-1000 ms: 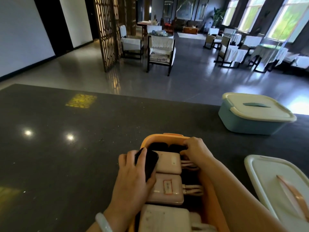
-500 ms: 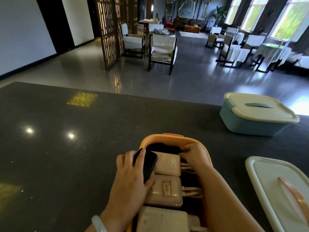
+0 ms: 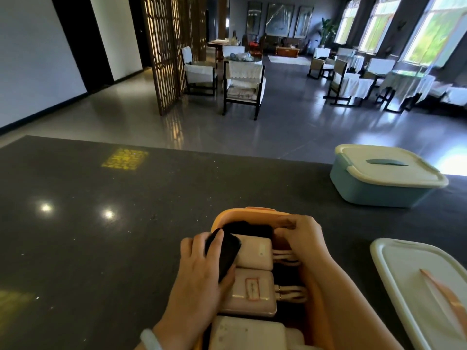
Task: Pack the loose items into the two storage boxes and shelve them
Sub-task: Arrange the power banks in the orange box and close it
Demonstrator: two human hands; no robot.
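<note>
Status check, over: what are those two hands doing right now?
Left hand gripping black device over orange box. Right hand inside it, at far end. Its lid off; blue box lidded.

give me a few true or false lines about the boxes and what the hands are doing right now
1. The blue box has its lid on. True.
2. The orange box is closed. False: it is open, with pale packs inside.
3. The left hand holds a black item. True.
4. The right hand rests on the blue box. False: it is at the orange box's far end.
5. The loose white lid lies to the right of the orange box. True.
</note>
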